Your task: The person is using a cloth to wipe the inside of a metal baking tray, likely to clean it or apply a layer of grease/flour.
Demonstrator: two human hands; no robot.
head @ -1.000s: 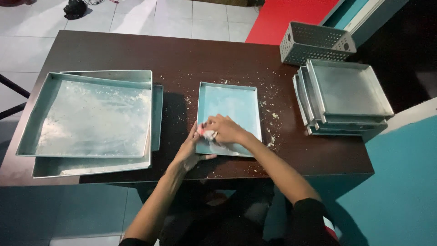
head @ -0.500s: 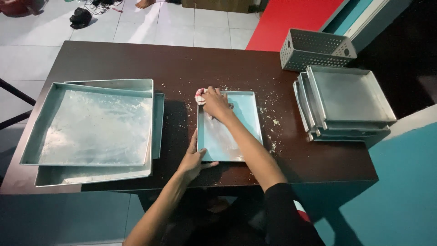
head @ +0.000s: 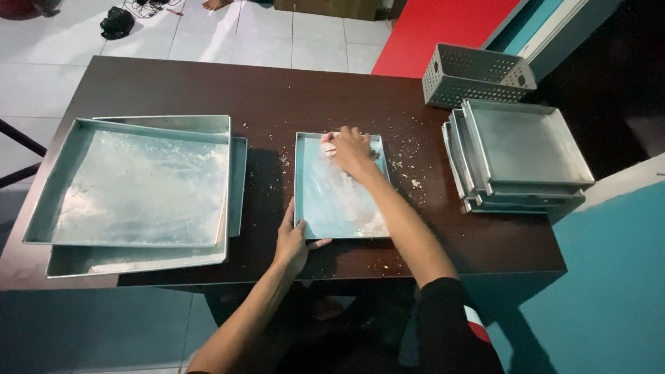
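— Since a moment ago, what has shifted?
— Only the right hand, now at the small tray's far edge, clenched on a white wad.
— And the left hand?
— It grips the tray's near left corner, mid-table.

Bare table lies beyond the small tray; stacked trays flank right.

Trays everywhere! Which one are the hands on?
The small tray alone in the middle: left hand grips its near corner, right hand rubs inside. The other trays sit stacked, untouched.
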